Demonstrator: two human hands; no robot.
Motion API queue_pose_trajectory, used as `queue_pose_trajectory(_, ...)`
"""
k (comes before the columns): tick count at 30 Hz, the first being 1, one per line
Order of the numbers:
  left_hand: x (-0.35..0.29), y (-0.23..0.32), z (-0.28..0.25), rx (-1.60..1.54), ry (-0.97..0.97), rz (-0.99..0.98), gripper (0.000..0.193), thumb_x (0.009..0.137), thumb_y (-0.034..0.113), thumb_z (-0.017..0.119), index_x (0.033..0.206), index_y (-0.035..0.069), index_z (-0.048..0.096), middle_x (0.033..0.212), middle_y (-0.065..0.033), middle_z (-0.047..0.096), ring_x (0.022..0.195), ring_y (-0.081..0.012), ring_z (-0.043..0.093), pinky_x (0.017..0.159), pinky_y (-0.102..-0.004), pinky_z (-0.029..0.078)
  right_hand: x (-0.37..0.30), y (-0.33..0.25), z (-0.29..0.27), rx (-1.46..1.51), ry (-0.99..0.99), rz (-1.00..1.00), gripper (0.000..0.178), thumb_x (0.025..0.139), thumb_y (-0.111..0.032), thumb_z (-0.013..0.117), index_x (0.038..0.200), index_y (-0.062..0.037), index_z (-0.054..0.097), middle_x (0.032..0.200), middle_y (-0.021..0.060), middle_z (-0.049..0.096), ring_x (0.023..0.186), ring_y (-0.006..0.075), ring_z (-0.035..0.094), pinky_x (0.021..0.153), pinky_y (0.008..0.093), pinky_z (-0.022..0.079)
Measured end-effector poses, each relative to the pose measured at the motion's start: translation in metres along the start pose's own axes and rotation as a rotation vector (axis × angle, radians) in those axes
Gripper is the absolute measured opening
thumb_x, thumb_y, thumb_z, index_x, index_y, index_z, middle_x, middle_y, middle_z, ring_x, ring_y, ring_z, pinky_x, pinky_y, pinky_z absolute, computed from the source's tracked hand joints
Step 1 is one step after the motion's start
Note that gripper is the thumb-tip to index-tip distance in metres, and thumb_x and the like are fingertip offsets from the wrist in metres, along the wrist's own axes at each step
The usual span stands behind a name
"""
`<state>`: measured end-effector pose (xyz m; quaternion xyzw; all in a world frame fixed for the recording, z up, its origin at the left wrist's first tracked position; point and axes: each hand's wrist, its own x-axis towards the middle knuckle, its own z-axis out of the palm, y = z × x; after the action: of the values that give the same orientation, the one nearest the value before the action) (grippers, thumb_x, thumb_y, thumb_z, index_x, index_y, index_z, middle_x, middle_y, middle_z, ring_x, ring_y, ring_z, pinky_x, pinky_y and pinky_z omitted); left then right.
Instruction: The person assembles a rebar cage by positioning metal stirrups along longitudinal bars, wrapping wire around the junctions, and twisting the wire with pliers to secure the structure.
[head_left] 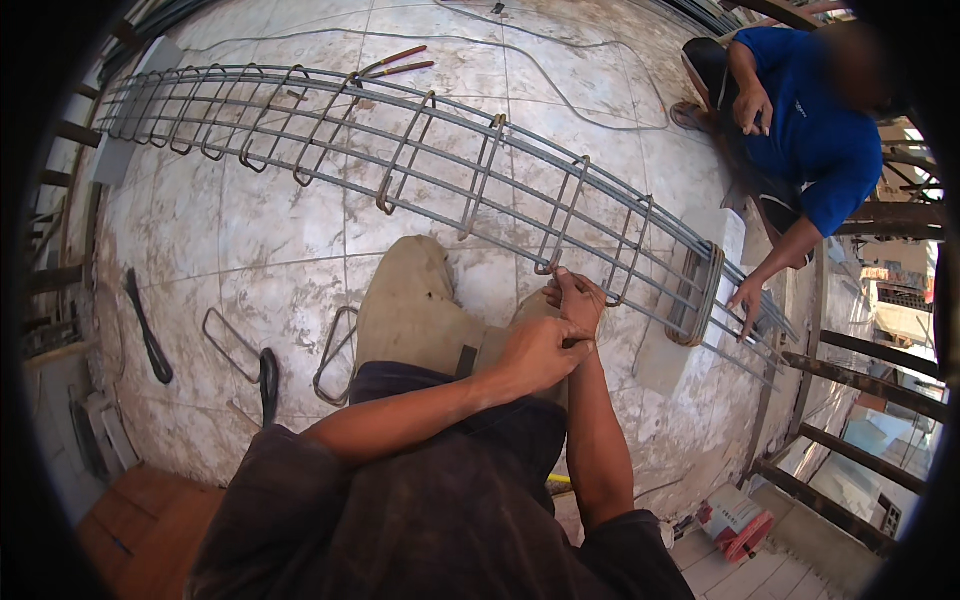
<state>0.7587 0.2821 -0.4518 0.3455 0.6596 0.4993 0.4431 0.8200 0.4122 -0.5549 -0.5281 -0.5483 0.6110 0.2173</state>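
A long rebar cage runs from the far left to the right in front of me, with square stirrups spaced along its bars. My right hand is at the near lower corner of one stirrup, its fingertips pinched together. Anything small between them is too fine to make out. My left hand lies across my right wrist, fingers curled closed, and whatever they hold is hidden. Near the cage's right end, several stirrups are bunched together. Another person's hand is at the bar ends there.
Pale blocks support the cage ends. A person in blue crouches at right. Red-handled cutters lie beyond the cage. Loose stirrups and dark wire bundles lie left. A cable crosses the floor; a bucket stands lower right.
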Motion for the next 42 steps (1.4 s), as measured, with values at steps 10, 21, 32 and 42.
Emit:
queue_pose_trajectory(10, 0.049, -0.107, -0.015, -0.474, 0.34, -0.341, 0.044, 0.101, 0.033, 0.063, 0.127, -0.002, 0.067, 0.113, -0.0095, 0.072, 0.103, -0.019, 0.066, 0.094, -0.03, 0.047, 0.017, 0.031, -0.004, 0.87, -0.075, 0.608, 0.016, 0.102, -0.017, 0.062, 0.107, -0.0026, 0.067, 0.08, -0.0011, 0.065, 0.068, 0.0089, 0.064, 0.061, 0.0211, 0.057)
queue_pose_trajectory(21, 0.087, -0.136, 0.006, -1.159, -0.204, -0.582, 0.044, 0.106, 0.045, 0.051, 0.128, 0.01, 0.064, 0.118, -0.0025, 0.066, 0.108, -0.0132, 0.063, 0.096, -0.032, 0.051, 0.001, 0.057, -0.009, 1.559, -0.626, 0.812, 0.022, 0.106, -0.029, 0.056, 0.099, -0.0098, 0.063, 0.075, -0.0048, 0.058, 0.064, 0.0062, 0.059, 0.061, 0.0236, 0.053)
queue_pose_trajectory(32, 0.085, -0.134, 0.017, -1.054, 0.083, -0.484, 0.024, 0.101, 0.033, 0.067, 0.101, 0.009, 0.063, 0.088, -0.0002, 0.062, 0.087, -0.0174, 0.067, 0.082, -0.036, 0.056, -0.158, 0.054, -0.187, 0.471, 0.297, 0.492, 0.024, 0.1, -0.031, 0.065, 0.101, -0.0076, 0.062, 0.091, 0.0099, 0.069, 0.079, 0.0223, 0.071, 0.066, 0.032, 0.059)
queue_pose_trajectory(42, 0.084, -0.097, 0.034, 0.026, 0.59, -0.24, 0.023, 0.085, 0.025, 0.071, 0.083, 0.003, 0.064, 0.072, -0.013, 0.068, 0.067, -0.0305, 0.066, 0.066, -0.0419, 0.051, -0.181, 0.286, -0.182, -0.576, 0.545, 0.462, 0.052, 0.092, -0.032, 0.073, 0.12, 0.0053, 0.051, 0.106, 0.0274, 0.063, 0.1, 0.0402, 0.065, 0.086, 0.0485, 0.053)
